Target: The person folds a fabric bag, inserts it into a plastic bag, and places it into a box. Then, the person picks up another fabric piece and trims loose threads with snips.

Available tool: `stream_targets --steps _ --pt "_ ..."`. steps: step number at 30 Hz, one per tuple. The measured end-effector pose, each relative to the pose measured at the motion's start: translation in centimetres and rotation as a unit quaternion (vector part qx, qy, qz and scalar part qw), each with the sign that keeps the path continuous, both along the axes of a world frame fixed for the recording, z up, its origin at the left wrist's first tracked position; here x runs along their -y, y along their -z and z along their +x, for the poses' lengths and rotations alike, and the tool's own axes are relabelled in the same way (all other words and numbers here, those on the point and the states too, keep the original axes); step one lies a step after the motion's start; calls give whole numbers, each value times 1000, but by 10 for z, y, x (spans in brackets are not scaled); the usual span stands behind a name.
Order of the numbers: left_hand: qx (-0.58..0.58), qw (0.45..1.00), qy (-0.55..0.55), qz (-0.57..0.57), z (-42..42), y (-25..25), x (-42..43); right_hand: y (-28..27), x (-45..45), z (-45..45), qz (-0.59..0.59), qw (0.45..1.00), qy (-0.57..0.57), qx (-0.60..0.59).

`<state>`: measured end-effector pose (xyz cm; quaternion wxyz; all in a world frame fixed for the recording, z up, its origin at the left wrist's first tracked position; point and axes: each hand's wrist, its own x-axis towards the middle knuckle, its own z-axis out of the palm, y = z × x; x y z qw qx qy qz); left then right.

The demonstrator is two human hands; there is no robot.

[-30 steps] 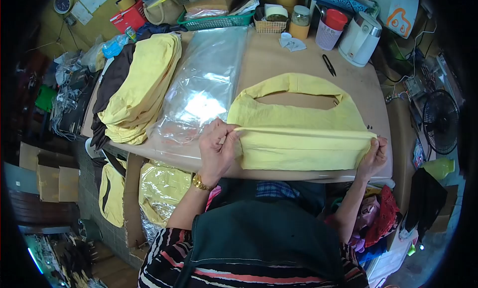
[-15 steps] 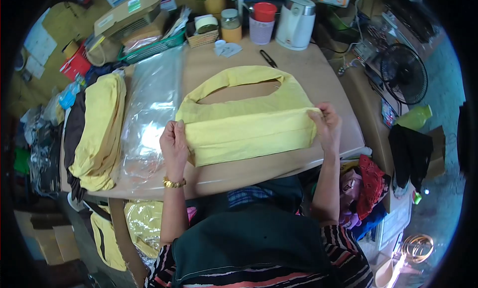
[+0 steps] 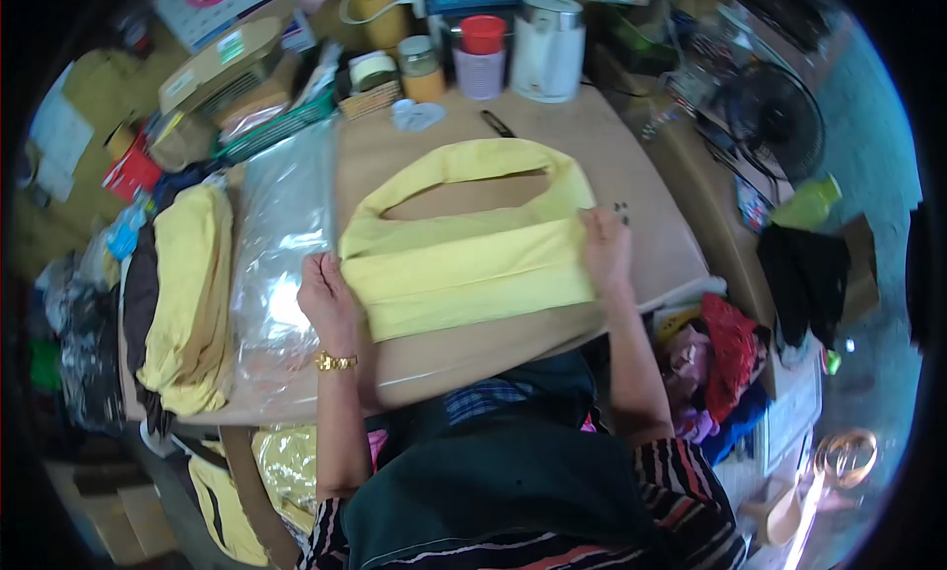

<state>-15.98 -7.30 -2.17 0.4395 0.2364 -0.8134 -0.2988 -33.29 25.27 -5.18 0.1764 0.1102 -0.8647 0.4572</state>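
A yellow cloth bag (image 3: pixel 464 279) with a wide strap looped at its far side lies on the table in front of me. Its lower part is folded over into a flat band with a crease running across. My left hand (image 3: pixel 327 289), with a gold bracelet at the wrist, pinches the left end of the band. At the opposite end, my right hand (image 3: pixel 607 247) is closed on the band's right edge; its fingertips are partly hidden. Between both hands the cloth looks stretched fairly straight.
Left of the bag lie clear plastic sheets (image 3: pixel 284 245) and a stack of folded yellow cloth (image 3: pixel 189 299). Along the back stand a white kettle (image 3: pixel 547 52), a lidded cup (image 3: pixel 480 67), a jar (image 3: pixel 421 69) and a green basket (image 3: pixel 281 126). A black pen-like object (image 3: pixel 497 124) lies nearby.
The view has shifted a little. Both hands still hold the band, whose left end now sits slightly nearer me. The right hand's fingers have moved from the upper corner to the side edge.
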Motion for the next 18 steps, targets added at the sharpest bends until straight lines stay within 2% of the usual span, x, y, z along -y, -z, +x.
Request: stream_targets --steps 1,2,4,5,6,8,9,11,13,14,17,18 --pt "-99 994 -15 -36 6 0 5 -8 -7 -5 45 999 -1 -5" --pt "-51 997 -41 -49 26 -8 12 -23 -13 -5 89 996 -4 -8" --pt "141 983 5 114 78 -10 8 -56 -5 10 158 958 27 -237" --pt "215 942 105 235 97 -3 5 -70 10 19 146 961 4 -236" --pt "313 882 178 304 107 -31 -15 -84 26 31 110 968 -54 -220" --pt "106 807 265 517 122 20 -37 -95 71 52 87 963 -164 -197" --pt "100 810 256 518 120 20 -46 -99 100 66 98 953 -216 -189" --pt "-10 714 191 673 113 17 -59 -89 160 83 127 926 -277 -226" --pt "-44 696 184 692 103 20 -66 -92 201 91 310 877 -367 -28" --pt "-74 677 185 709 98 22 -68 -86 209 90 311 874 -372 -28" --pt "-78 681 191 702 84 27 -67 -81 222 88 265 861 -431 -44" --pt "-81 680 190 704 82 27 -66 -85 218 87 209 876 -429 -76"
